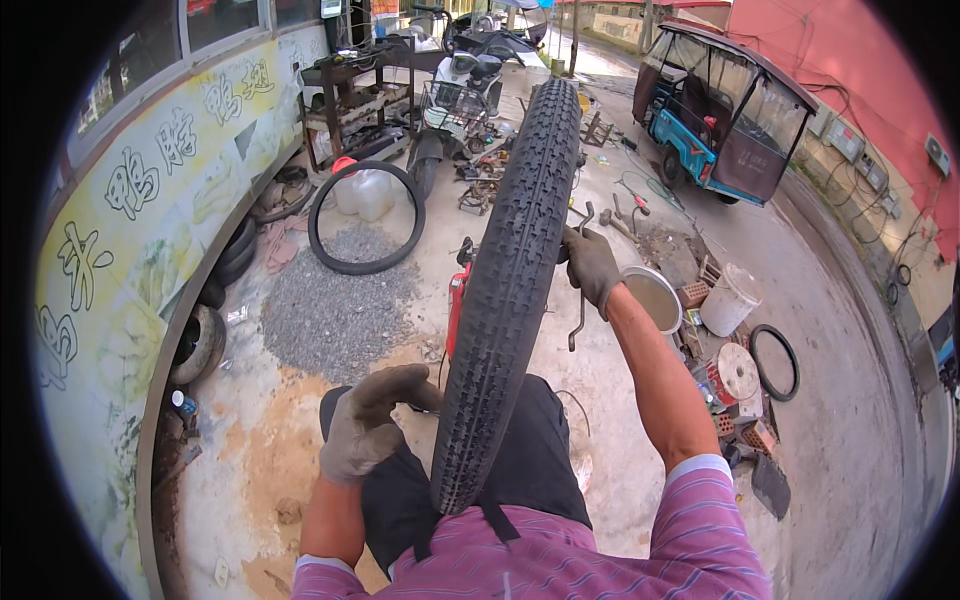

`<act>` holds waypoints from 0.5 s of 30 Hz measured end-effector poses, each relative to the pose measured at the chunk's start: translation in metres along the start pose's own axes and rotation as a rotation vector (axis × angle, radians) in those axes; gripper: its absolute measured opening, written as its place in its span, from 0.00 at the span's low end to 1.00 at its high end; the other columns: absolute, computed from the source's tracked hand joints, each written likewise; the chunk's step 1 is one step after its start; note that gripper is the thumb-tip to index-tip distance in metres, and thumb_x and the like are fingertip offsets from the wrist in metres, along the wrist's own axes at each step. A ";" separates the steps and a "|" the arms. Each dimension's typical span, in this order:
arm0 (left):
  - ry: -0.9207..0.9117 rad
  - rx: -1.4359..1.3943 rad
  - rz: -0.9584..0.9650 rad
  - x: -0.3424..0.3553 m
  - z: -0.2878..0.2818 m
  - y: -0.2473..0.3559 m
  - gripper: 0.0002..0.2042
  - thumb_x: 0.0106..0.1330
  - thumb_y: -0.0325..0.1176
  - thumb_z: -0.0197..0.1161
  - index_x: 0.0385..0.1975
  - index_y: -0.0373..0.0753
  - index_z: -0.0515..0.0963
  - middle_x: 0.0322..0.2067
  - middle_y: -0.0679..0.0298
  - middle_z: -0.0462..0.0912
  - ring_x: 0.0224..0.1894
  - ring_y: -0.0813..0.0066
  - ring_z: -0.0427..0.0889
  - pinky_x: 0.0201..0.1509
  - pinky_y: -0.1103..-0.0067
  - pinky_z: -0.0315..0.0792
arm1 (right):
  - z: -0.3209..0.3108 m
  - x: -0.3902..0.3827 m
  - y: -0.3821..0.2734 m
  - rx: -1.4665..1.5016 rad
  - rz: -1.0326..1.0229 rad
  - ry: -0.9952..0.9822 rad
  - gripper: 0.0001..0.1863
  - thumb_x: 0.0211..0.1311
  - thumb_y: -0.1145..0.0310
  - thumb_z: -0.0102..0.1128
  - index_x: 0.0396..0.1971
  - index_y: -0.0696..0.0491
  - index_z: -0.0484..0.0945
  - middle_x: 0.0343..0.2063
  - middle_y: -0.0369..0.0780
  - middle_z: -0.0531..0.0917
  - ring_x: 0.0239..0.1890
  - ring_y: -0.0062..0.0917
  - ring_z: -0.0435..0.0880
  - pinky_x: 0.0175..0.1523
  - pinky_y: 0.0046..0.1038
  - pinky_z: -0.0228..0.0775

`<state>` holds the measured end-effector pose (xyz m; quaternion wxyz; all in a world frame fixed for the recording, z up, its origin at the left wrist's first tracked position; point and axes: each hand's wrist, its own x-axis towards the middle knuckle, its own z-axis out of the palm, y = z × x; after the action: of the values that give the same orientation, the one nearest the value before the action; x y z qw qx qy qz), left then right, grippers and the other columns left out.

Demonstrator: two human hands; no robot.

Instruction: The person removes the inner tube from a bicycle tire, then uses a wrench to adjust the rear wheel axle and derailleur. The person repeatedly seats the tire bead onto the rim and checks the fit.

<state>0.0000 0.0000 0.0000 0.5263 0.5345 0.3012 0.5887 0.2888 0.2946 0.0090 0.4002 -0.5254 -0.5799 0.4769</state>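
Note:
A wheel with a black, knobbly tyre (510, 260) stands upright before me, its lower end between my thighs at my lap. My left hand (368, 420), in a grey-brown work glove, is at the tyre's near left side. Its fingers are stretched toward the tyre and apart from the thumb; whether the tips touch is hard to see. My right hand (594, 265), gloved too, is closed at the tyre's right side, around a bent metal rod (577, 325) that shows above and below the fingers. Part of a red object (456, 305) shows behind the tyre's left side.
A loose tyre (318, 225) leans by white jugs (372, 195) on gravel (340, 310). Several tyres (200, 345) line the left wall. Right are a basin (652, 300), a white bucket (731, 300), bricks (759, 435) and a small tyre (775, 362). A scooter (465, 95) and blue three-wheeler (685, 140) stand farther off.

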 end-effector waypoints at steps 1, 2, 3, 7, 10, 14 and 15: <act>-0.013 0.047 -0.030 -0.009 0.012 0.009 0.41 0.50 0.48 0.78 0.64 0.35 0.75 0.55 0.53 0.82 0.55 0.54 0.82 0.63 0.66 0.72 | 0.008 -0.018 0.012 0.045 -0.003 -0.006 0.23 0.69 0.51 0.59 0.42 0.59 0.84 0.29 0.40 0.86 0.15 0.18 0.70 0.19 0.26 0.59; -0.026 0.093 -0.060 -0.014 0.022 0.017 0.43 0.45 0.49 0.80 0.62 0.33 0.77 0.55 0.53 0.82 0.55 0.55 0.82 0.62 0.67 0.72 | 0.014 -0.036 0.024 0.073 0.023 -0.009 0.24 0.69 0.51 0.60 0.44 0.60 0.83 0.31 0.40 0.86 0.19 0.18 0.73 0.23 0.25 0.63; -0.034 0.115 -0.116 -0.019 0.036 0.012 0.44 0.44 0.49 0.82 0.62 0.31 0.75 0.55 0.54 0.82 0.55 0.59 0.82 0.61 0.69 0.74 | 0.010 -0.055 0.040 0.057 0.072 -0.001 0.24 0.70 0.51 0.60 0.45 0.61 0.83 0.33 0.41 0.87 0.23 0.18 0.76 0.28 0.24 0.67; -0.152 0.239 -0.201 -0.017 0.053 0.023 0.38 0.35 0.37 0.81 0.52 0.29 0.79 0.48 0.56 0.84 0.52 0.65 0.83 0.61 0.70 0.76 | 0.033 -0.081 0.076 0.175 -0.050 0.083 0.26 0.75 0.52 0.57 0.52 0.64 0.81 0.39 0.41 0.86 0.40 0.21 0.79 0.48 0.25 0.70; -0.163 0.305 -0.135 -0.015 0.057 0.021 0.33 0.32 0.33 0.79 0.46 0.30 0.83 0.46 0.56 0.85 0.51 0.62 0.84 0.60 0.68 0.75 | 0.043 -0.078 0.090 0.222 -0.056 0.086 0.26 0.77 0.53 0.54 0.54 0.65 0.79 0.39 0.41 0.85 0.42 0.22 0.79 0.51 0.26 0.71; -0.223 0.338 -0.127 -0.021 0.045 0.015 0.35 0.37 0.41 0.83 0.50 0.33 0.81 0.50 0.53 0.82 0.53 0.56 0.81 0.61 0.66 0.72 | 0.058 -0.063 0.099 0.232 -0.072 0.066 0.26 0.79 0.53 0.51 0.54 0.65 0.79 0.36 0.40 0.84 0.39 0.21 0.77 0.49 0.27 0.70; -0.271 0.377 -0.113 -0.021 0.041 0.012 0.38 0.40 0.45 0.84 0.53 0.34 0.79 0.52 0.52 0.80 0.54 0.54 0.80 0.62 0.66 0.71 | 0.059 -0.063 0.102 0.248 -0.045 0.075 0.26 0.79 0.53 0.51 0.54 0.65 0.79 0.34 0.39 0.83 0.37 0.21 0.76 0.48 0.26 0.70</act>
<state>0.0324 -0.0317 0.0142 0.4851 0.6798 0.3617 0.4144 0.2633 0.2239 -0.1009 0.4944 -0.4761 -0.5126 0.5159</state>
